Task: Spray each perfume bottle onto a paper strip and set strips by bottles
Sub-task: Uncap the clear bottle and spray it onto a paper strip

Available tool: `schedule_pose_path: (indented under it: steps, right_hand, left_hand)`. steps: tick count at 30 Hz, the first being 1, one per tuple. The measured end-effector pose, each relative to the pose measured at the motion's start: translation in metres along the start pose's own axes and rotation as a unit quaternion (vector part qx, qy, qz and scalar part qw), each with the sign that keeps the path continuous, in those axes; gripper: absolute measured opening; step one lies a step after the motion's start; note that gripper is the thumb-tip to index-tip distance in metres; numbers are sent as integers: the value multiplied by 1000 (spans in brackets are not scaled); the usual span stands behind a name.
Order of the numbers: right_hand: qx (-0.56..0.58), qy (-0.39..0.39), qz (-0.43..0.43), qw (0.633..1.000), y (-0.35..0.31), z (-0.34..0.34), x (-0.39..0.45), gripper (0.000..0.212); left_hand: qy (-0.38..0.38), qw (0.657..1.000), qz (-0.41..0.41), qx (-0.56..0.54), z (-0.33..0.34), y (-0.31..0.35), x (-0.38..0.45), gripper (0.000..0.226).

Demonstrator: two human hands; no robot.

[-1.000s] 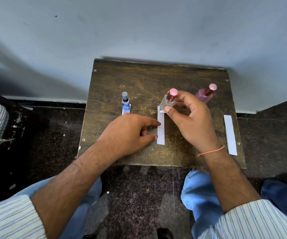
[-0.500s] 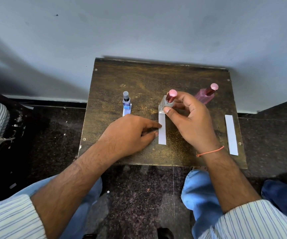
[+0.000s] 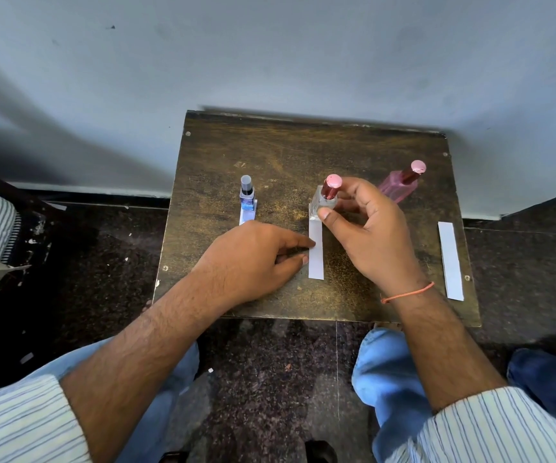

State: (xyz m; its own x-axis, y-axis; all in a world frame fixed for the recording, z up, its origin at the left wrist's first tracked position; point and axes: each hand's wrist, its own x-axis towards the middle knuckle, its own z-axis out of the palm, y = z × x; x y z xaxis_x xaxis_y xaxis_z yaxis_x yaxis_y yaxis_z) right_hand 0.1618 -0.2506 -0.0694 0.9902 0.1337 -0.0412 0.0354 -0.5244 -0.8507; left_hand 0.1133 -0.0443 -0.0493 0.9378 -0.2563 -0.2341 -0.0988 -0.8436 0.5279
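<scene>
Three perfume bottles stand on a small brown table (image 3: 303, 152). At the left is a small blue bottle (image 3: 247, 195) with a paper strip (image 3: 247, 216) under it. In the middle, my right hand (image 3: 370, 235) grips a clear bottle with a pink cap (image 3: 327, 195), which rests on the far end of a white strip (image 3: 315, 252). My left hand (image 3: 253, 259) touches that strip's left edge with fingertip and thumb. A pink bottle (image 3: 400, 183) stands at the back right. Another white strip (image 3: 450, 260) lies alone near the right edge.
A grey wall runs right behind the table. Dark speckled floor surrounds it. My knees in blue jeans sit below the front edge. A striped cloth and dark object lie at the far left.
The clear bottle and my right hand have shifted slightly. My left hand stays at the middle strip's edge. Little else has moved.
</scene>
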Motion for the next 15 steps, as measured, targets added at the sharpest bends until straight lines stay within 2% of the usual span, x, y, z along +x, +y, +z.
schedule_pose_path:
  steps: [15]
  right_hand:
    - [22, -3, -1, 1000, -4, 2, -1, 40]
  left_hand:
    - [-8, 1000, -2, -4, -2, 0, -1, 35]
